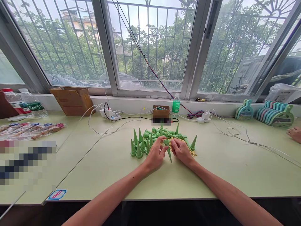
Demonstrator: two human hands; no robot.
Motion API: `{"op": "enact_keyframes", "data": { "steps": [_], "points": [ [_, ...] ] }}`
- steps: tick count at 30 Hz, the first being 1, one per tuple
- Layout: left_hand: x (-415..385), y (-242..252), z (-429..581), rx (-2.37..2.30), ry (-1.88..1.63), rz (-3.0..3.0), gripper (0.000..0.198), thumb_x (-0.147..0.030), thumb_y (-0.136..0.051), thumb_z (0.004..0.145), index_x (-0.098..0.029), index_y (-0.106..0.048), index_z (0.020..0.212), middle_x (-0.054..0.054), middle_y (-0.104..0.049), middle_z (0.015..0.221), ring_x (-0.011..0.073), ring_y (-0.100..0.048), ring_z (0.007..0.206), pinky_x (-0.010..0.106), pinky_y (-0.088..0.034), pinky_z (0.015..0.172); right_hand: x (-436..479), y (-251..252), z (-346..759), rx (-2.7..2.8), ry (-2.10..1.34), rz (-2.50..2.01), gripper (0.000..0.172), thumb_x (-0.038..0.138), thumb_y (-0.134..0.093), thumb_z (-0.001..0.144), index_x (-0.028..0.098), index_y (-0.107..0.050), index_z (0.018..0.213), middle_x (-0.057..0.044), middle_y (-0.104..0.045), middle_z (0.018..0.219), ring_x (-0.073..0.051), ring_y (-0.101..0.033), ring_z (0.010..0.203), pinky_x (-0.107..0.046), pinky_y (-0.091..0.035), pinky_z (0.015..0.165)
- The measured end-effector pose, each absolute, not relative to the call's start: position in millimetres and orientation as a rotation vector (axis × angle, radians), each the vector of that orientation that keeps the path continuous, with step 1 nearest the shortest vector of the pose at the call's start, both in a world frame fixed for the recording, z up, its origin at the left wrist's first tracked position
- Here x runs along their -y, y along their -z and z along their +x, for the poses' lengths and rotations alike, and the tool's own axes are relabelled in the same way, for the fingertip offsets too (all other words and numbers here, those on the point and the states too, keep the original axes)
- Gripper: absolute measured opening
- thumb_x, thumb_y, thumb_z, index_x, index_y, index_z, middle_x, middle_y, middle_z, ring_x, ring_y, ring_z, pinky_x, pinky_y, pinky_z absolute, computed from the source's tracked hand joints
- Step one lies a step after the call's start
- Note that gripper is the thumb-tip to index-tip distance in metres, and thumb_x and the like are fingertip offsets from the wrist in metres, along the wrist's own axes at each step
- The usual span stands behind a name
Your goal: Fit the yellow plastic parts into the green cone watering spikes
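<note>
Near the middle of the table, my left hand (157, 153) grips a green plastic watering spike (169, 153) by its ribbed collar, point tilted downward. Close on its right, my right hand (181, 150) has its fingers pinched together beside the collar; what sits in them is too small to make out. Several similar green spikes (139, 150) stand point-up to the left of my left hand. Behind both hands lies a heap of green tubular pieces (150, 134). Small yellow pieces (193, 153) are scattered partly behind my right hand, and another green cone (194, 142) stands at the heap's right.
At the back stand a small brown box (161, 110), a green-labelled bottle (176, 105) and a larger cardboard box (72, 101). White cables (244, 135) trail across the right side. Teal fan-shaped items (275, 113) stand back right, near another person's hand (295, 134).
</note>
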State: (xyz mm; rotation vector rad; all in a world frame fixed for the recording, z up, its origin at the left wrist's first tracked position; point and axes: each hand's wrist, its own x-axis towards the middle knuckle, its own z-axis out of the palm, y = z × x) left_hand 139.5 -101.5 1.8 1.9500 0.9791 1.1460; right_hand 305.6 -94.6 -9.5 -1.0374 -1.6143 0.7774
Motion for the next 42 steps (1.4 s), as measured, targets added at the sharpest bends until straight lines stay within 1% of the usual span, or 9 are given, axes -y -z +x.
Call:
{"op": "enact_keyframes", "data": {
  "steps": [8,11,14,16,19,24,31,37,42],
  "points": [
    [102.0,-5.1,141.6,-0.993,-1.188,1.804,0.037,-0.048,-0.049,0.093,-0.022,-0.041,0.118,0.007,-0.056,0.107,0.0064,-0.052,0.050,0.022,-0.044,0.046,91.6,10.7,305.9,1.497,-0.812,-1.001,0.042,0.057,-0.045,0.095,0.023,-0.042,0.070,0.006,-0.041,0.049,-0.011,-0.033,0.039,-0.026,-0.029,0.040],
    [101.4,-6.4,142.2,-0.966,-1.154,1.740,0.035,-0.053,-0.045,0.094,-0.019,-0.051,0.094,0.001,-0.061,0.079,0.0082,-0.051,0.044,0.021,-0.038,0.042,90.2,12.2,306.9,1.458,-0.797,-0.990,0.042,0.058,-0.043,0.095,0.023,-0.043,0.074,0.007,-0.040,0.050,-0.010,-0.032,0.039,-0.025,-0.029,0.040],
    [101.3,-6.4,142.4,-0.923,-1.042,1.693,0.053,-0.059,-0.035,0.095,-0.018,-0.054,0.068,-0.003,-0.047,0.043,0.0095,-0.043,0.034,0.021,-0.032,0.039,91.3,12.0,307.3,1.481,-0.783,-0.987,0.041,0.059,-0.042,0.095,0.023,-0.044,0.075,0.006,-0.041,0.052,-0.010,-0.034,0.040,-0.024,-0.029,0.040],
    [101.3,-6.5,142.4,-0.891,-0.981,1.637,0.064,-0.063,-0.030,0.094,-0.017,-0.055,0.059,-0.003,-0.041,0.035,0.0089,-0.037,0.029,0.022,-0.028,0.036,93.2,10.8,307.0,1.513,-0.783,-0.973,0.040,0.058,-0.042,0.096,0.023,-0.044,0.076,0.005,-0.043,0.053,-0.010,-0.036,0.041,-0.024,-0.030,0.040],
    [100.7,-7.8,142.0,-0.856,-0.937,1.554,0.072,-0.068,-0.027,0.092,-0.015,-0.058,0.054,-0.001,-0.044,0.035,0.0089,-0.038,0.028,0.021,-0.025,0.033,96.4,8.4,306.2,1.561,-0.788,-0.950,0.038,0.056,-0.042,0.097,0.023,-0.045,0.077,0.005,-0.045,0.055,-0.011,-0.038,0.042,-0.025,-0.031,0.041],
    [99.5,-11.2,141.0,-0.852,-0.909,1.428,0.079,-0.075,-0.024,0.088,-0.012,-0.061,0.058,0.007,-0.062,0.053,0.0088,-0.045,0.032,0.021,-0.030,0.032,100.1,5.9,304.6,1.608,-0.788,-0.949,0.039,0.056,-0.043,0.096,0.023,-0.044,0.075,0.004,-0.046,0.054,-0.012,-0.038,0.043,-0.026,-0.031,0.044],
    [100.0,-11.3,140.5,-0.849,-0.894,1.409,0.078,-0.076,-0.030,0.086,-0.010,-0.064,0.063,0.011,-0.067,0.066,0.0098,-0.049,0.034,0.022,-0.033,0.032,99.7,7.4,304.6,1.621,-0.856,-0.903,0.035,0.054,-0.044,0.096,0.022,-0.047,0.081,0.005,-0.044,0.054,-0.011,-0.036,0.043,-0.025,-0.030,0.043],
    [100.3,-12.5,137.7,-0.864,-0.862,1.424,0.076,-0.076,-0.030,0.087,-0.011,-0.067,0.072,0.003,-0.054,0.043,0.0113,-0.047,0.033,0.022,-0.035,0.035,98.7,7.9,304.4,1.602,-0.857,-0.883,0.035,0.055,-0.045,0.095,0.021,-0.050,0.087,0.006,-0.043,0.053,-0.010,-0.036,0.042,-0.024,-0.029,0.041],
    [98.8,-10.4,136.8,-0.853,-0.879,1.443,0.073,-0.075,-0.033,0.087,-0.011,-0.067,0.077,0.002,-0.052,0.042,0.0116,-0.046,0.032,0.023,-0.035,0.037,97.4,10.0,303.7,1.595,-0.859,-0.920,0.035,0.056,-0.045,0.094,0.022,-0.050,0.087,0.006,-0.043,0.052,-0.011,-0.037,0.042,-0.024,-0.029,0.041]
  ]
}}
